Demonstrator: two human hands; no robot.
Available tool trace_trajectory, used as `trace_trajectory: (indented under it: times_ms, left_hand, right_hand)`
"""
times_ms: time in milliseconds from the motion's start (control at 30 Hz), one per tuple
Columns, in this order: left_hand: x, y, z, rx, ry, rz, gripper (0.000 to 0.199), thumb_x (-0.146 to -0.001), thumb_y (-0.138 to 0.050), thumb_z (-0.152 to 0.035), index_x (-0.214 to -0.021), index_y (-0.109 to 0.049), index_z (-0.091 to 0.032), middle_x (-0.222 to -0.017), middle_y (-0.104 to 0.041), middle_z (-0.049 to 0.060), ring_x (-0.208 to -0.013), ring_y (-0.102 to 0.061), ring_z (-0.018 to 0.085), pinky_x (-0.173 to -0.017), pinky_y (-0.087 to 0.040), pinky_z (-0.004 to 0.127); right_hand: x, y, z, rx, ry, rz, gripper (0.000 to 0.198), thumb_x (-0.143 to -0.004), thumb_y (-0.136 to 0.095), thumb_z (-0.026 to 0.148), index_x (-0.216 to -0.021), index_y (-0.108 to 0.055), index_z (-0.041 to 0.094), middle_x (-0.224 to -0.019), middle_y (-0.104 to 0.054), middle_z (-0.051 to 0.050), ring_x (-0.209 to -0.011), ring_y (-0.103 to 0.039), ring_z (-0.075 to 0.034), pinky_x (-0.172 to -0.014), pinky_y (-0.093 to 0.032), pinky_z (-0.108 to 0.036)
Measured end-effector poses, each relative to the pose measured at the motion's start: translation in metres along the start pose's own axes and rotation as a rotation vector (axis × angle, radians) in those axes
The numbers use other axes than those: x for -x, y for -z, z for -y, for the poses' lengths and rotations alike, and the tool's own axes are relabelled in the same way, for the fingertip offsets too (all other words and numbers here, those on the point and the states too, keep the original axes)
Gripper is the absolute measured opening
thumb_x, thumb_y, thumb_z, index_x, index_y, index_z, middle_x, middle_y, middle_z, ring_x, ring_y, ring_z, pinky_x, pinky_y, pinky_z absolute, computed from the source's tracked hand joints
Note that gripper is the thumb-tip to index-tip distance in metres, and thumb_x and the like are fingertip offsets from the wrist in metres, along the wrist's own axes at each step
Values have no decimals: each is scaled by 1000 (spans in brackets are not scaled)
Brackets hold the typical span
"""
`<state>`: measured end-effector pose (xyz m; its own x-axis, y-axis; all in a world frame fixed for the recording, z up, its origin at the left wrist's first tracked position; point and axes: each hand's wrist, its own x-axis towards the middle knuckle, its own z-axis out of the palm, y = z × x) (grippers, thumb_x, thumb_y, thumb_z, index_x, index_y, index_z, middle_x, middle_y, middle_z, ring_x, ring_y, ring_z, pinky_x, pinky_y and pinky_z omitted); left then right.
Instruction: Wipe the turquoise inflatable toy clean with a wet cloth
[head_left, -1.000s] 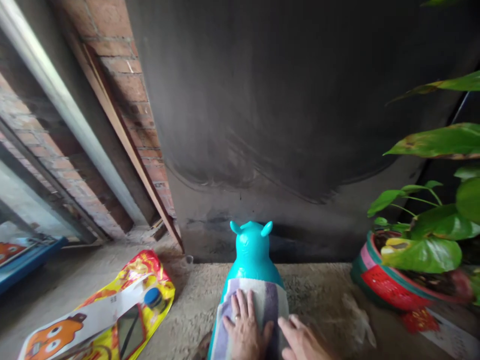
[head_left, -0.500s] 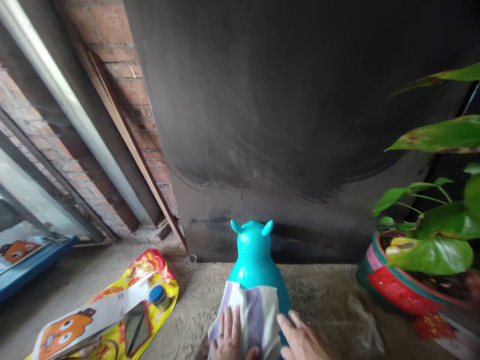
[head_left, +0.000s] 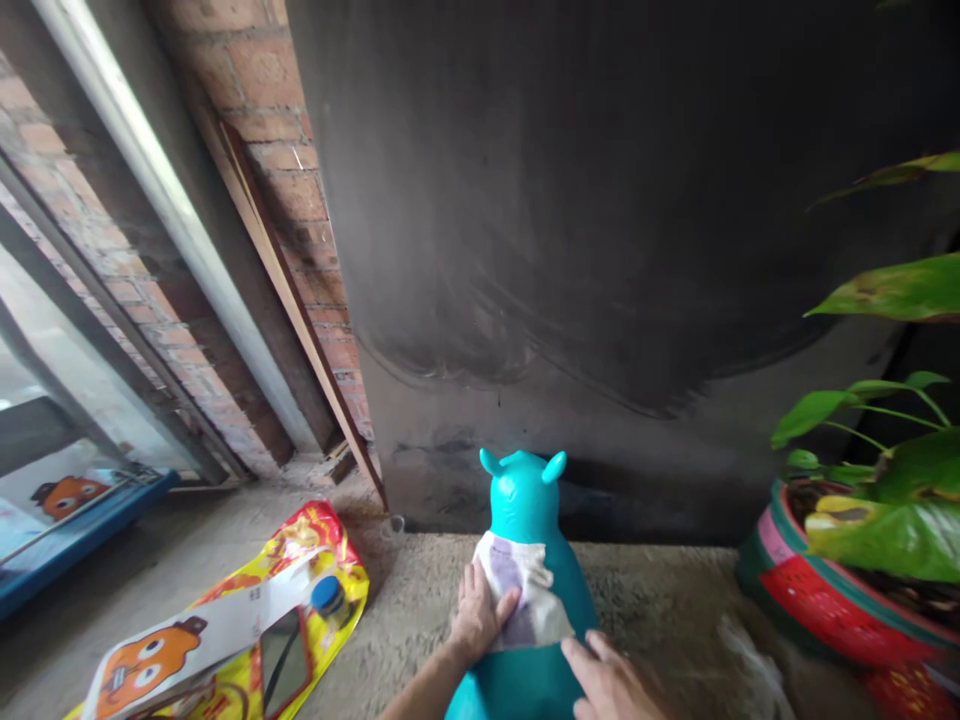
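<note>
A turquoise inflatable animal toy [head_left: 524,495] with two small ears stands on the concrete floor, its head turned toward the dark panel. Draped over its back is a white cloth [head_left: 525,625] with purplish stripes, creased at its right side. My left hand [head_left: 478,612] presses the cloth's left edge against the toy, the thumb lying across the fabric. At the lower right my right hand [head_left: 606,680] has its fingers stretched out, with the fingertips by the toy's side near the cloth's lower corner. The toy's lower part is cut off by the frame.
A yellow-and-red plastic bag [head_left: 330,525] lies at the left, bearing a blue-capped bottle [head_left: 328,597], a phone-like object [head_left: 285,660] and a cartoon cutout [head_left: 150,660]. A potted plant [head_left: 825,600] stands right. Behind the toy rises a dark panel [head_left: 585,250].
My left hand has pushed the cloth forward, up the toy's back toward its neck, baring the turquoise surface below. My right hand stays near the toy's right side. The view has shifted slightly.
</note>
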<state>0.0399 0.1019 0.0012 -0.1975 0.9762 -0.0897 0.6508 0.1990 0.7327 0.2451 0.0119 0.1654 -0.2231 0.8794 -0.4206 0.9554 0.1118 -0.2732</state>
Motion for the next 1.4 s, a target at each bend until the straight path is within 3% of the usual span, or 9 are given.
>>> trace_trajectory:
  times_ms: [133,233,467,567,733,900,1200,1300,1400]
  left_hand:
    - [65,6,42,-159,-27,211,107,-56,-64,-62,-140,-35,-4,-152,-22,20,-142,-15,32,-115,-26,44]
    - [88,10,51,-272,28,314,112,-52,-65,-61,-142,-32,-4,-153,-15,20,-143,-12,33,-114,-25,47]
    - [11,4,-7,-235,50,216,107,-69,-46,-70,-145,-18,1,-151,-25,24,-142,-20,33,-115,-20,43]
    - [2,4,-21,-231,33,188,101,-75,-41,-66,-145,-14,3,-151,-26,24,-141,-21,33,-115,-19,44]
    - [68,16,4,-279,46,262,91,-72,-51,-52,-144,-25,-2,-155,-15,18,-144,-10,33,-114,-22,51]
    - [119,22,24,-407,71,402,109,-60,-61,-63,-147,-19,-13,-156,-4,13,-144,-1,33,-113,-23,54]
    - [39,-7,-55,-546,18,170,98,-78,-47,-66,-144,-19,0,-152,-15,30,-140,-15,45,-103,-29,67]
    - [57,-5,-36,-567,-22,188,89,-80,-47,-62,-146,-20,-7,-155,-14,22,-142,-12,39,-106,-28,64]
    - [96,-1,13,-659,-108,247,91,-74,-54,-63,-146,-25,-14,-154,-16,16,-141,-15,38,-103,-37,61]
  right_hand:
    - [3,1,4,-1,47,43,63,-73,-40,12,-134,-49,26,-139,-46,-18,-111,-59,-32,-94,-45,-49]
    - [4,-4,1,-44,80,66,62,-75,-40,18,-136,-46,27,-141,-44,-18,-115,-55,-34,-94,-44,-53]
    - [3,-9,4,-23,56,-28,61,-70,-44,9,-127,-55,30,-134,-52,-15,-112,-58,-31,-94,-46,-47]
    - [4,-1,3,13,46,-49,59,-71,-43,5,-124,-57,26,-131,-55,-16,-114,-57,-30,-94,-47,-43]
    - [14,14,-2,-7,74,-61,57,-77,-41,7,-131,-51,22,-134,-52,-17,-124,-48,-28,-100,-43,-41]
    - [29,20,-3,-6,41,-7,56,-81,-40,9,-136,-46,19,-138,-47,-17,-126,-46,-27,-102,-41,-39]
    - [30,25,-5,-66,17,-44,52,-81,-44,7,-132,-51,16,-135,-50,-18,-128,-44,-25,-105,-38,-35]
    - [31,28,-5,-76,16,-63,51,-81,-44,6,-130,-52,15,-135,-50,-18,-128,-45,-25,-105,-38,-35]
    - [35,29,-5,-73,19,-65,50,-81,-43,6,-130,-52,15,-136,-50,-18,-127,-46,-26,-105,-38,-36]
